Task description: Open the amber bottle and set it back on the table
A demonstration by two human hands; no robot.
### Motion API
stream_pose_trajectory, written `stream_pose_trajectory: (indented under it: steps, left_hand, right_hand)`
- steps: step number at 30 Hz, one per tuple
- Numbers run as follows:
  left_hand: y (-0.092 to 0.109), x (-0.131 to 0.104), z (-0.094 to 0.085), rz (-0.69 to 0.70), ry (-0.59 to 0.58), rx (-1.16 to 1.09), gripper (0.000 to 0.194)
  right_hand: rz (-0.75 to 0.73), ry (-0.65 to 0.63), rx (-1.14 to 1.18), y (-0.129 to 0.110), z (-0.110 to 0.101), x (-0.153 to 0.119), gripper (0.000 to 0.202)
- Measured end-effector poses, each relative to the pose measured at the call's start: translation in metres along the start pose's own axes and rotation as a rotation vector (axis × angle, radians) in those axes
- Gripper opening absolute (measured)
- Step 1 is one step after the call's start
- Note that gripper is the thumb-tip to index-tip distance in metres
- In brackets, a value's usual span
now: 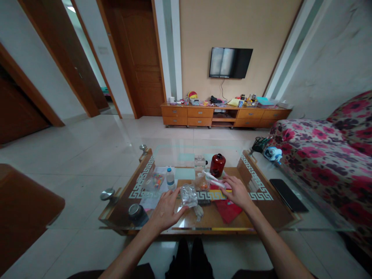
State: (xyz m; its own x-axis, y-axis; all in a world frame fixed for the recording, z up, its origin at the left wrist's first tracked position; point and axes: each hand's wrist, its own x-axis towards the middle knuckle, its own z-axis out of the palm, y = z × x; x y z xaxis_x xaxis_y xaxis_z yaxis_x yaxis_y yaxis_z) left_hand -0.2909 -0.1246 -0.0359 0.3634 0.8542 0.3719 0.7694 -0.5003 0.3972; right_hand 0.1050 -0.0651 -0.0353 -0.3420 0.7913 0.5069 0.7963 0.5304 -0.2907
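Observation:
Over the front of a glass-topped table [273, 211], my left hand [167, 211] holds a clear, faceted glass-like piece [189, 195] between thumb and fingers. My right hand [236, 190] is beside a white, slender object [213, 179], with its fingertips at the object's right end; its fingers are bent and partly spread. Behind that hand is a dark red bottle [217, 166] with a black cap. A small bottle with a blue cap [170, 178] stands behind my left hand. Between the hands lies a clear bag with something orange [202, 183].
A dark jar [138, 215] is at the front left. Red cloth-like material [228, 211] and crumpled clear plastic [198, 213] are near the front. A black phone-like slab [288, 195] lies at the right, by a flowered sofa [322, 155]. Colourful pieces [158, 180] are at the left.

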Motion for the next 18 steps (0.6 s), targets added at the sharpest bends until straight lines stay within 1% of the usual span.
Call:
stream_pose_trajectory:
  steps: [7,14,18]
  left_hand:
    - [-0.0021,-0.0009,0.0024,0.002,0.013,0.012,0.073]
    - [-0.0008,-0.0004,0.0002,-0.004,-0.010,-0.003,0.073]
    - [-0.0002,-0.0002,-0.0008,0.004,0.001,-0.016,0.072]
  right_hand:
    - [0.054,0.037,-0.069,0.0060,0.0046,-0.0021,0.026]
    - [0.087,0.037,-0.079,0.0065,0.0062,-0.0033,0.028]
    - [0.093,0.024,-0.081,0.0049,0.0047,-0.0024,0.026]
